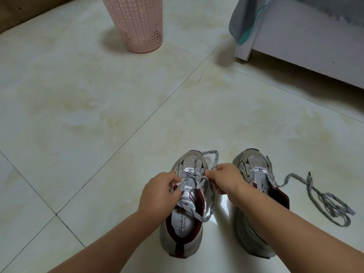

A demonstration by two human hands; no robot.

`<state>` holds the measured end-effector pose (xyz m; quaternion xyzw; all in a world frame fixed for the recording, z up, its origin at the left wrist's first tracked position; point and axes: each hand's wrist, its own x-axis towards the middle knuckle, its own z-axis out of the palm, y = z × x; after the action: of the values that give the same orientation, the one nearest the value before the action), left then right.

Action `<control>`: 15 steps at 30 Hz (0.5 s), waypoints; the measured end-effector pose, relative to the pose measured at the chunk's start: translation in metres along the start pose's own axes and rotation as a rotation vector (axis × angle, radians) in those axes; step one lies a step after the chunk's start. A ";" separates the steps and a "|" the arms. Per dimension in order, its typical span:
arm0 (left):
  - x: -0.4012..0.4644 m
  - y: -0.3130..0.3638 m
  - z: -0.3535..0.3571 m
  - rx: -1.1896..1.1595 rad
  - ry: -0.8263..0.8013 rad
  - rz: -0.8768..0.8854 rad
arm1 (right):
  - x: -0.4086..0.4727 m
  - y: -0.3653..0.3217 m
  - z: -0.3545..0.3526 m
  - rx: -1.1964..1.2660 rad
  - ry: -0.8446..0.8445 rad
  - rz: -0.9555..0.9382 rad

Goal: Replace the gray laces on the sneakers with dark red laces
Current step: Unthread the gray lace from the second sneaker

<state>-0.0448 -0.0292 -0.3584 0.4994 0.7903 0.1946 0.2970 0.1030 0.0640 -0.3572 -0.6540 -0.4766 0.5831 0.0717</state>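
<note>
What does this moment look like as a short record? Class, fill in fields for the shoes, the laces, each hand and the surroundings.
left sneaker: on the tiled floor, gray lace partly threaded
right sneaker: beside it, partly hidden by the right forearm
loose gray lace: lying on the floor to the right of the right sneaker
left hand: pinches the lace at the left sneaker's eyelets
right hand: pinches the same lace from the other side
dark red laces: none in view
surroundings: pink basket, white furniture
</note>
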 end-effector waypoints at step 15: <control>-0.001 0.001 -0.002 0.021 -0.003 -0.014 | -0.013 -0.020 0.014 -0.824 0.163 -0.613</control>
<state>-0.0444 -0.0297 -0.3561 0.4972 0.7953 0.1834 0.2942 0.0825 0.0587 -0.3394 -0.5018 -0.8291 0.2463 0.0126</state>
